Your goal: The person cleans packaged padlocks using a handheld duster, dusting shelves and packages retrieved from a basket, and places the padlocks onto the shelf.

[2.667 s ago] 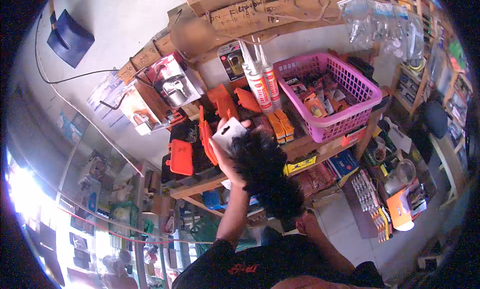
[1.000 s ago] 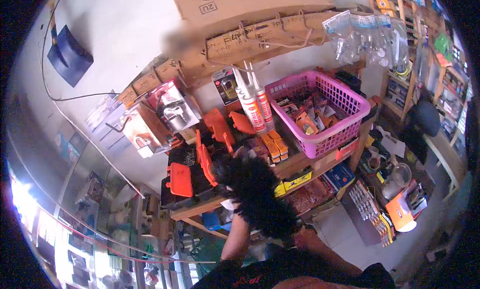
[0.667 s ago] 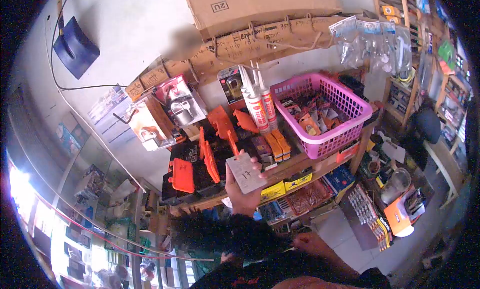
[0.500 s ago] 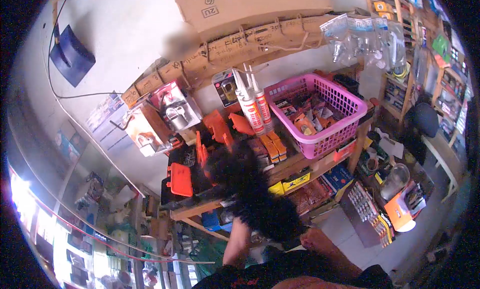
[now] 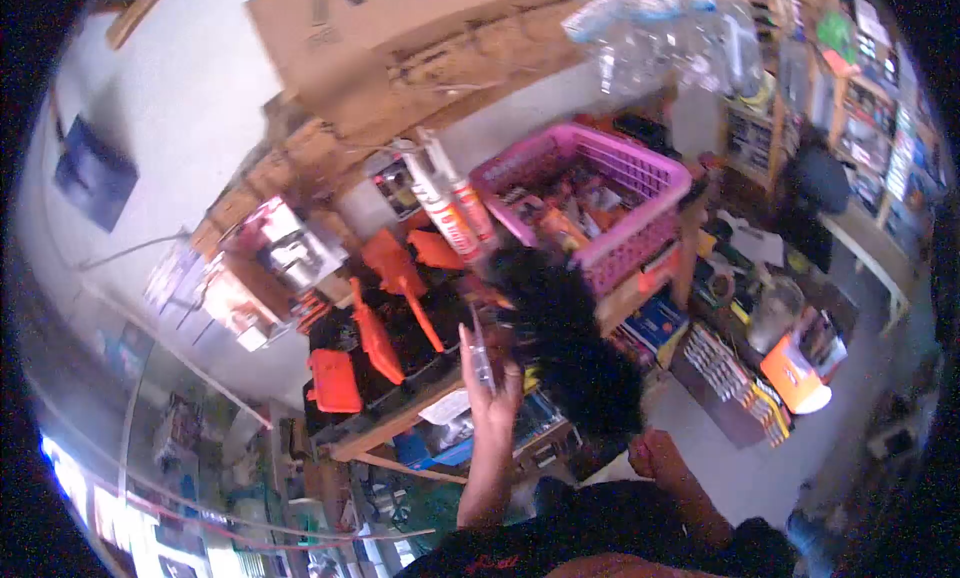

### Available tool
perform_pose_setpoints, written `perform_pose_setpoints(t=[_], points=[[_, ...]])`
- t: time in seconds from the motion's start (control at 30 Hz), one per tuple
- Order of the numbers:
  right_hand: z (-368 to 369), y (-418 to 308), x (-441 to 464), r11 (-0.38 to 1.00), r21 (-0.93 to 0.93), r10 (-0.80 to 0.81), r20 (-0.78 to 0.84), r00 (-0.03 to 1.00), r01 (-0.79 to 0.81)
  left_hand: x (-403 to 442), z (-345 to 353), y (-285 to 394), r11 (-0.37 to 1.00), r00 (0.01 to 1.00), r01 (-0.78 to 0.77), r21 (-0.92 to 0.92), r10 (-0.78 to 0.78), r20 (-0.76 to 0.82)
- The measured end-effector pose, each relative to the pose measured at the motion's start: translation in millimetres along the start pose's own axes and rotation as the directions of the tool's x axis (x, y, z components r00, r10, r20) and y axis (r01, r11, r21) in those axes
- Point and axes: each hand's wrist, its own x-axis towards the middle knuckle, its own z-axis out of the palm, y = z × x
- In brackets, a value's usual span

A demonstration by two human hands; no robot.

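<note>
My left hand [image 5: 492, 393] grips a thin flat packet [image 5: 480, 356], seen nearly edge-on in front of the shelf. Beside it, on the right, a black fluffy duster [image 5: 575, 353] slants from upper left to lower right. At the duster's lower end is my right hand [image 5: 652, 456], its fingers closed. Orange plastic lids [image 5: 374, 330] stand up from black cases just left of the packet. Motion blurs the picture, and the packet's print cannot be read.
A pink basket [image 5: 640, 243] of small packets sits on the wooden shelf [image 5: 385, 428], with white sealant tubes [image 5: 435, 206] to its left. Boxed padlocks [image 5: 290, 248] are at the left. Lower right is a table with battery packs [image 5: 720, 363] and an orange box [image 5: 797, 373].
The camera view has shifted and tilted. The duster, which covered my left hand half a second ago, now lies to its right, and the packet has come into sight, turned edge-on.
</note>
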Motion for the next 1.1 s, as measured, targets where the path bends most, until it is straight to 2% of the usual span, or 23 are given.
perform_pose_setpoints(t=[0.03,0.1,0.13,0.2,0.23,0.27,0.3,0.4,0.43,0.5,0.53,0.63,0.73,0.83,0.93,1.03,1.1], points=[[1,-3,-4,0.997,-0.060,0.037,-0.051,0.998,-0.040,5,-7,-6,0.996,0.998,-0.047,0.073,0.044,0.034],[4,-5,-10,0.998,-0.042,-0.043,-0.067,0.997,0.040,12,-21,-17,0.966,0.986,-0.152,0.207,0.133,0.103],[4,-6,-10,0.996,-0.039,-0.084,-0.058,0.995,0.082,19,-32,-18,0.978,0.981,-0.122,0.172,0.093,0.169],[-34,67,16,0.883,-0.372,-0.358,-0.135,0.924,0.288,34,-36,-15,0.994,0.981,0.099,-0.035,-0.092,0.172],[-35,72,19,0.855,-0.414,-0.403,-0.149,0.903,0.313,41,-35,-13,0.969,0.968,0.207,-0.136,-0.183,0.171],[-36,77,22,0.825,-0.456,-0.446,-0.163,0.880,0.334,40,-35,-10,0.963,0.951,0.242,-0.121,-0.210,0.229],[-42,79,20,0.872,-0.383,-0.397,-0.188,0.898,0.305,37,-33,-7,0.955,0.928,0.277,-0.104,-0.237,0.288],[-23,21,3,0.902,-0.384,-0.292,-0.210,0.933,0.196,36,-33,-5,0.997,0.992,0.068,0.020,-0.070,0.109],[-18,11,1,0.894,-0.420,-0.267,-0.212,0.940,0.159,32,-25,-8,0.997,0.953,0.048,-0.062,-0.027,0.302],[-26,11,5,0.889,-0.422,-0.308,-0.256,0.916,0.180,38,-32,-9,0.998,0.951,0.008,-0.065,0.013,0.308],[-27,9,7,0.885,-0.423,-0.329,-0.278,0.903,0.193,42,-37,-6,0.973,0.889,0.150,-0.176,-0.055,0.455],[-21,-5,4,0.896,-0.430,-0.233,-0.240,0.943,0.112,40,-37,-5,0.993,0.920,0.079,-0.091,-0.037,0.389],[-14,-17,0,0.851,-0.516,-0.217,-0.184,0.959,0.093,37,-28,-2,0.996,0.914,0.062,-0.059,-0.033,0.404],[-17,-3,11,0.935,-0.351,-0.156,-0.303,0.940,0.042,37,-25,0,0.999,0.922,0.018,-0.039,-0.001,0.387],[-7,3,8,0.874,-0.483,-0.146,-0.143,0.979,0.060,39,-33,0,0.998,0.919,0.023,-0.050,-0.002,0.394],[0,2,9,0.867,-0.479,-0.281,-0.240,0.929,0.138,40,-32,-1,0.998,0.912,0.037,-0.042,-0.017,0.410],[-7,15,15,0.918,-0.384,-0.219,-0.281,0.934,0.099,41,-26,-2,0.999,0.915,0.024,-0.026,-0.012,0.404]])
